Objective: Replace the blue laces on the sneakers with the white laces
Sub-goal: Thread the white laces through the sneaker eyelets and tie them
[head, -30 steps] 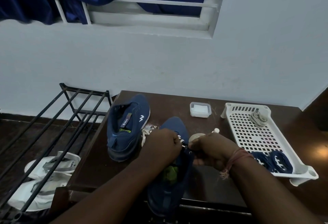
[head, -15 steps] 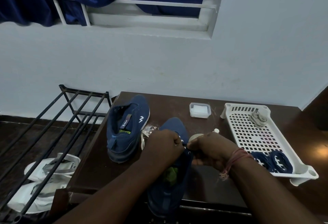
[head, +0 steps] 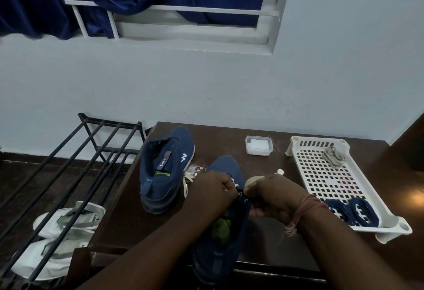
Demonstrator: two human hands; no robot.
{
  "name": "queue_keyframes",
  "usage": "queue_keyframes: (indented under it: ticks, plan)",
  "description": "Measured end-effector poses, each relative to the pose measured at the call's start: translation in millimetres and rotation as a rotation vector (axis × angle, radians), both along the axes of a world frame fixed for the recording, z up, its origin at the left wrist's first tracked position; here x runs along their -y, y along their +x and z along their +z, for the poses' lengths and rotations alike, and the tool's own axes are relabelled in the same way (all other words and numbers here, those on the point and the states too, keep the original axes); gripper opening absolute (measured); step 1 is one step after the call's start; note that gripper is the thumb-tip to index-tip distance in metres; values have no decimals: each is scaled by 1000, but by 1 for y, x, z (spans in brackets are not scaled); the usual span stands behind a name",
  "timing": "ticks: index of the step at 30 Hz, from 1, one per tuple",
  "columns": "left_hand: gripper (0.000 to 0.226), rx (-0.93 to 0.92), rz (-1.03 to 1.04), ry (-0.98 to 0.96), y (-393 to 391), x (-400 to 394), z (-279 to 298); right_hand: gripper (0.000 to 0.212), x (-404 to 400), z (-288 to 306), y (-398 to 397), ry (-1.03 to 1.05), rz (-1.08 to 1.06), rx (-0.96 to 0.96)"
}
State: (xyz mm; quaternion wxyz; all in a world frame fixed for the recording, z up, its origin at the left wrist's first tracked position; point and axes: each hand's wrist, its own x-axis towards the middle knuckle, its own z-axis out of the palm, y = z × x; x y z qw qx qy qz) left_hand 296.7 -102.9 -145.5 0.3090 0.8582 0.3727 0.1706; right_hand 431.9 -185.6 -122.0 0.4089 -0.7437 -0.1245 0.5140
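Left hand (head: 212, 194) grip, right hand (head: 274, 196) grip: both pinching near sneaker (head: 226, 239) eyelets (lace hidden).

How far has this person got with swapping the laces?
Done: blue laces lie coiled in the white tray. In hand: left hand and right hand work at the near sneaker's eyelets. Left: the far sneaker appears unlaced.
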Motion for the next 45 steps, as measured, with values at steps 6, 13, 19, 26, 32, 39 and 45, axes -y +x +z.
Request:
queue_keyframes:
  ticks: [6, 13, 19, 26, 32, 39, 45]
  plan:
    - [17, -8, -17, -25, 1, -2, -2, 13, 0, 0, 1, -5, 3, -2]
    - [23, -64, 30, 146, 1, 3, -10, 9, -1, -2, 2, -15, 15, -37]
    - [21, -164, 47, 153, 0, 3, -5, 32, -3, -10, -1, -80, 49, -56]
    - [27, 93, 233, -244, -9, -27, 26, 14, -8, 14, 21, 561, -471, 19]
    - [22, -208, 98, -260, -23, -43, 28, 14, 2, 10, 27, 314, -180, 883]
    - [20, -413, -44, -220, -22, -34, 33, 21, 1, -2, 8, 71, 409, 689]
    - [33, -483, -42, -248, -22, -30, 41, 18, 3, 23, 22, 405, -417, -205]
